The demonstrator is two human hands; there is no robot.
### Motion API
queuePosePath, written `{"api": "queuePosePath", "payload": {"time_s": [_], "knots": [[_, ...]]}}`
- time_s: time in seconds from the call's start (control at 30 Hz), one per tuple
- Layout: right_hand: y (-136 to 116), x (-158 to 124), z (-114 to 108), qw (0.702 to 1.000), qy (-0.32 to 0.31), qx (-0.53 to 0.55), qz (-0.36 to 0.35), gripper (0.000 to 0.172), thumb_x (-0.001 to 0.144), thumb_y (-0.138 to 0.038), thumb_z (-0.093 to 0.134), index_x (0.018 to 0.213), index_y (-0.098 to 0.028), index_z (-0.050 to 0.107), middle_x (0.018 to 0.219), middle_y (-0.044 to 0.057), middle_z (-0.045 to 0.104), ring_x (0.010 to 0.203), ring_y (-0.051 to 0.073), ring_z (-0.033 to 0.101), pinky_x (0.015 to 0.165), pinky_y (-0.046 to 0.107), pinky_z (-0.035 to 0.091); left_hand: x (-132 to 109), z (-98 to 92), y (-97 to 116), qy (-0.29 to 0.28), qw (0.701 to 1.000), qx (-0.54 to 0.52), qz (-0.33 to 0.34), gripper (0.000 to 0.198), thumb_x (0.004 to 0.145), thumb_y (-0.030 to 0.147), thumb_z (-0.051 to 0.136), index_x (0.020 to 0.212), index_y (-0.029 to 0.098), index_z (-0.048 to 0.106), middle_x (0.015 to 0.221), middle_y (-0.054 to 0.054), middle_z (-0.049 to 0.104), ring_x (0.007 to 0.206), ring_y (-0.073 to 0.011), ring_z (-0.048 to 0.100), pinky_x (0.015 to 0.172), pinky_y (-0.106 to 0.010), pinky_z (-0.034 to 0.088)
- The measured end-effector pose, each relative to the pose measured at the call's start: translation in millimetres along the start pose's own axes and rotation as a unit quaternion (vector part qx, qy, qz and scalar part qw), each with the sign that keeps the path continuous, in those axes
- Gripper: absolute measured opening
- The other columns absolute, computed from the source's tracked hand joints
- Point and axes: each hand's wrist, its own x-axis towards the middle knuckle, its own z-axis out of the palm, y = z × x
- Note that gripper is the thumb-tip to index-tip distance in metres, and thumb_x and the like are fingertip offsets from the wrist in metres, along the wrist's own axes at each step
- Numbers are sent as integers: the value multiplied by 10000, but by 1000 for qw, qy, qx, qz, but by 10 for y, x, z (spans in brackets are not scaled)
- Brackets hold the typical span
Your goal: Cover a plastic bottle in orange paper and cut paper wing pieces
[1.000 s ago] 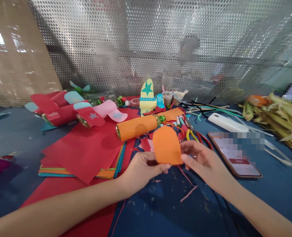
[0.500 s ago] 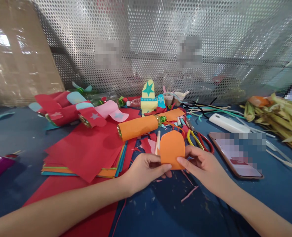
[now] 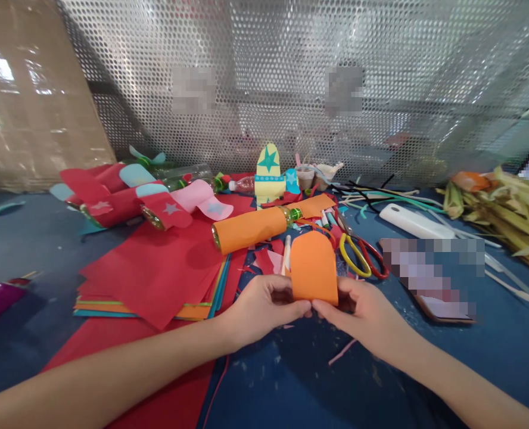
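Note:
An orange paper piece (image 3: pixel 313 268) with a rounded top is held upright between both hands above the blue table. My left hand (image 3: pixel 267 310) pinches its lower left edge, thumb in front and fingers behind. My right hand (image 3: pixel 358 310) grips the lower right side, and its thumb tip nearly meets the left one at the bottom edge. Just beyond lies a bottle wrapped in orange paper (image 3: pixel 251 229), its green neck pointing right. Scissors with yellow and red handles (image 3: pixel 356 256) rest behind my right hand.
Red paper sheets (image 3: pixel 157 271) lie on a coloured stack at left. Paper-wrapped bottles (image 3: pixel 121 199) and a yellow star-decorated piece (image 3: pixel 268 176) stand farther back. A phone (image 3: pixel 429 280), a white-handled tool (image 3: pixel 416 221) and dried husks (image 3: pixel 506 214) are at right. Perforated metal sheeting (image 3: pixel 264 77) closes the back.
The orange paper piece now bends a little, its lower right side curving back. My right thumb has slid down and left toward the left thumb at the bottom edge.

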Motion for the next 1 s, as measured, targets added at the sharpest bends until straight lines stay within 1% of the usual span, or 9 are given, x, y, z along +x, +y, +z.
{"api": "queuePosePath", "payload": {"time_s": [0.1,0.27,0.4,0.57,0.7,0.77,0.83,0.93,1.0], "knots": [[-5,2,-21,1000,17,-17,1,179,807,-332,584,831,-170,656,723,30,693,612,170,633,514,243,476,0,12,19,10,1000,1,-1,208,657,308,760,739,134,680,674,-11,665,628,-126,608,624,-233,479],[-2,-1,-66,999,42,-29,-8,202,827,-365,572,797,-177,641,679,17,637,594,149,579,528,243,477,3,-8,22,19,999,14,29,263,711,368,717,814,136,648,681,-2,638,618,-119,590,633,-243,471],[5,21,-79,998,62,5,-5,244,838,-401,574,712,-193,586,641,4,596,575,139,566,535,243,488,17,-33,15,48,997,21,48,264,721,394,707,726,151,602,616,18,605,571,-105,556,607,-238,449],[1,41,-89,997,75,32,0,285,846,-453,556,751,-188,597,674,19,630,563,139,591,533,251,506,18,-34,28,85,994,19,66,242,743,365,688,669,160,582,615,8,625,580,-105,560,621,-235,454],[-35,36,-97,996,60,67,11,305,858,-484,524,794,-190,574,731,56,686,612,150,631,579,266,544,14,-33,49,106,990,12,91,229,751,356,686,665,161,602,612,16,616,570,-97,550,631,-233,458],[-54,38,-99,996,57,69,14,303,858,-486,516,773,-197,549,721,52,684,611,143,634,578,255,547,14,-39,51,99,990,-2,97,255,736,384,709,665,166,599,616,18,615,590,-106,567,661,-243,471],[-60,46,-99,997,57,60,8,293,867,-471,501,766,-199,542,714,44,672,610,134,631,575,242,543,16,-51,43,74,992,-27,99,290,756,440,691,707,162,623,672,-9,650,671,-136,609,713,-264,487],[-31,61,-92,998,49,46,-4,271,877,-433,487,769,-195,559,703,35,651,607,131,623,570,235,535,28,-74,7,26,990,-104,92,402,841,529,560,893,151,685,824,-67,707,808,-196,650,752,-307,507],[3,62,-79,999,39,36,-5,258,881,-419,488,784,-195,571,694,26,639,598,134,618,564,239,532,37,-84,-24,4,987,-140,76,455,868,546,506,965,145,697,859,-86,722,827,-219,664,749,-325,516]]}}
